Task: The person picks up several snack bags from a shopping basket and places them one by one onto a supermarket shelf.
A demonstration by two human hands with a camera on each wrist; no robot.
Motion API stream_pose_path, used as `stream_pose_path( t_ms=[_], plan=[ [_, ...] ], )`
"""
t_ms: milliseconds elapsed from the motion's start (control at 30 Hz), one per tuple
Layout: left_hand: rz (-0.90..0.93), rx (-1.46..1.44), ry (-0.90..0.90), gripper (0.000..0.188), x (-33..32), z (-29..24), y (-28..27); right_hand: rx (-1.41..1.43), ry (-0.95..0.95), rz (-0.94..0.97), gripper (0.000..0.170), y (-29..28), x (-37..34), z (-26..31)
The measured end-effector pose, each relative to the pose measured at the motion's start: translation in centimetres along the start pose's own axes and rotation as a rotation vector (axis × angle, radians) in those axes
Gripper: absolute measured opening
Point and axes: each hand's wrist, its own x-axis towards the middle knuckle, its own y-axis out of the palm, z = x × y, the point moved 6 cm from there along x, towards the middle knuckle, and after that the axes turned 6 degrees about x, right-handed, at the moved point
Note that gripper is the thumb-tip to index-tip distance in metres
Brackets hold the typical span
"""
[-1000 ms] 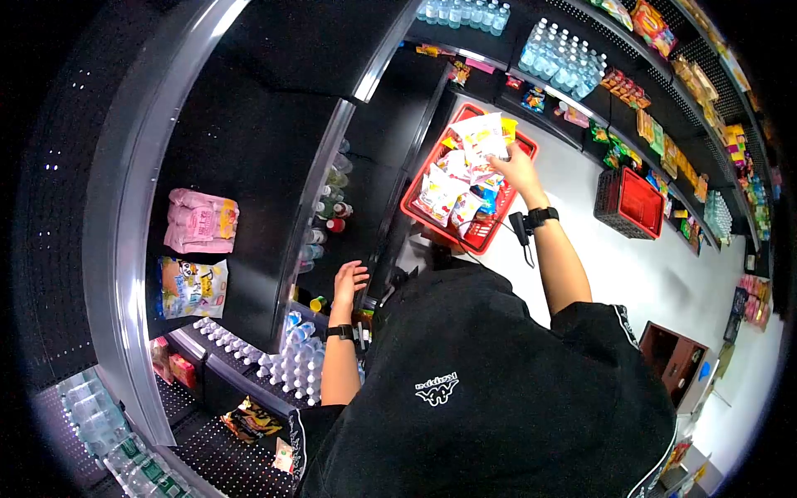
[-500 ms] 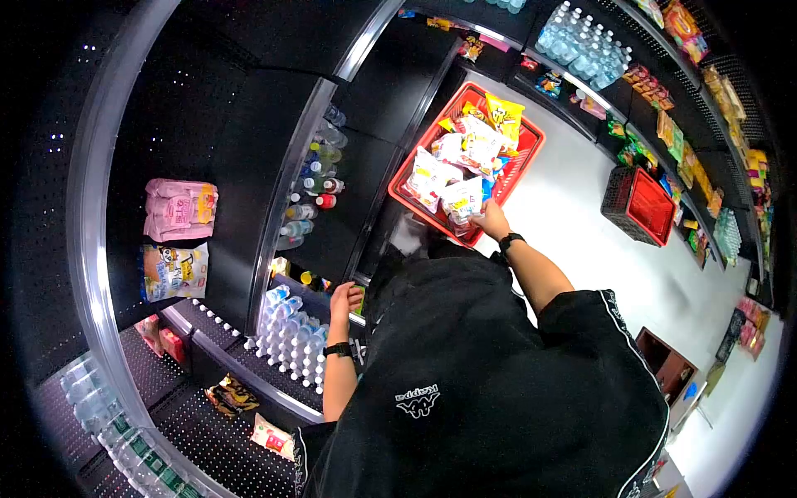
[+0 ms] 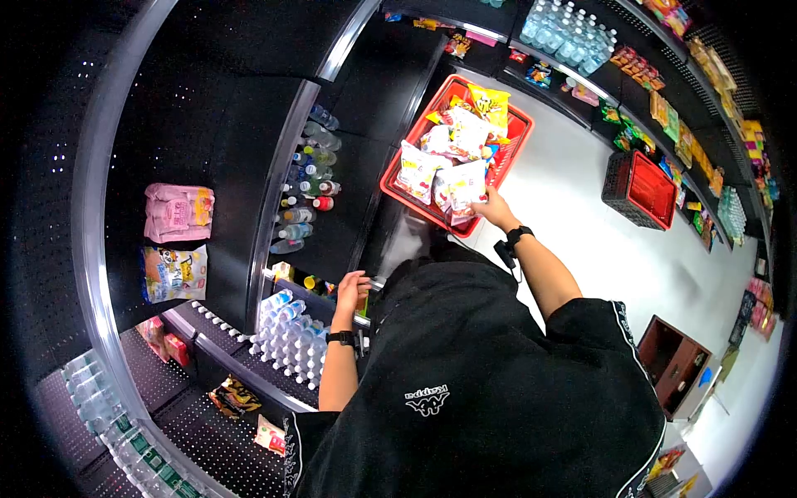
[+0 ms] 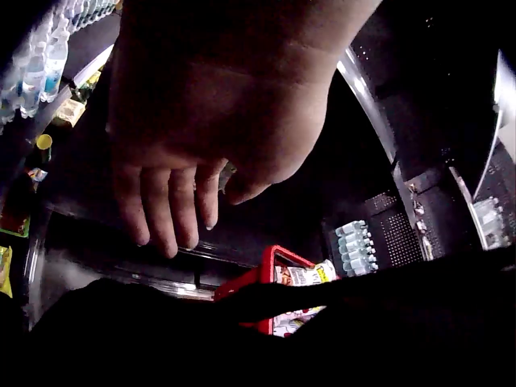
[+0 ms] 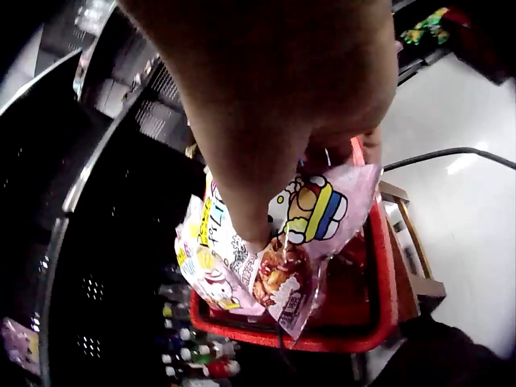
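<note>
A white-and-pink snack bag (image 3: pixel 459 187) with cartoon print lies at the near end of a red shopping basket (image 3: pixel 521 153). My right hand (image 3: pixel 496 209) holds this bag at its right side. In the right wrist view a finger (image 5: pixel 256 230) lies across the bag's printed front, and the hand hides its upper part. Other snack bags fill the basket, among them a pale one (image 3: pixel 418 173) and a yellow one (image 3: pixel 490 108). My left hand (image 3: pixel 353 290) hangs beside the lower shelf, holding nothing, its fingers (image 4: pixel 159 214) loosely extended.
Bottles (image 3: pixel 320 158) line the dark shelf left of the basket. White-capped bottles (image 3: pixel 290 336) stand below, near my left arm. A pink pack (image 3: pixel 178 213) and a snack bag (image 3: pixel 175 272) sit on the left shelf. Another basket (image 3: pixel 639 189) stands on the white floor.
My right hand has come from the upper bags down to the near end of the basket and onto a bag there. A yellow bag shows more fully at the far end.
</note>
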Motion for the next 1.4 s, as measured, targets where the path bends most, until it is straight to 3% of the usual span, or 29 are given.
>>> stream_pose_path(
  t_ms=[33,67,133,233,467,700,1033,1200,1233,1333,1400],
  plan=[
    [0.002,0.009,0.016,0.028,-0.1,-0.3,0.1,-0.019,-0.069,-0.075,0.068,-0.7,-0.1,0.0],
    [0.003,0.015,0.030,0.028,-0.3,-0.4,0.3,0.210,-0.049,-0.070,0.065,-1.1,-0.2,-0.7],
    [-0.003,-0.012,0.065,0.030,-0.6,-0.2,0.1,0.123,-0.085,-0.192,0.062,-3.2,-2.3,1.9],
    [-0.031,-0.059,0.066,0.031,-1.9,1.5,0.0,0.134,-0.182,-0.214,0.060,-4.3,-4.0,5.3],
    [-0.040,-0.156,0.010,0.033,-6.1,10.8,1.0,-0.015,-0.219,-0.178,0.053,-1.6,-4.2,8.6],
    [-0.084,-0.158,-0.181,0.032,-10.7,16.0,2.1,0.009,-0.176,-0.150,0.054,2.4,-3.3,5.0],
    [-0.064,-0.194,-0.265,0.034,-12.2,21.1,4.0,-0.091,-0.163,-0.172,0.050,3.3,-3.1,1.7],
    [-0.050,-0.146,-0.282,0.036,-12.9,20.6,6.2,-0.374,-0.075,-0.177,0.038,2.5,-3.6,2.9],
    [-0.063,-0.152,-0.274,0.036,-13.3,20.3,6.5,-0.323,-0.032,-0.148,0.036,2.5,-3.0,1.6],
    [-0.118,-0.203,-0.222,0.036,-14.4,18.7,7.1,-0.244,-0.284,-0.050,0.041,2.8,-0.9,-0.8],
    [-0.155,-0.239,-0.171,0.035,-15.3,17.0,7.5,-0.433,-0.143,-0.114,0.045,1.4,-3.2,1.2]
  ],
)
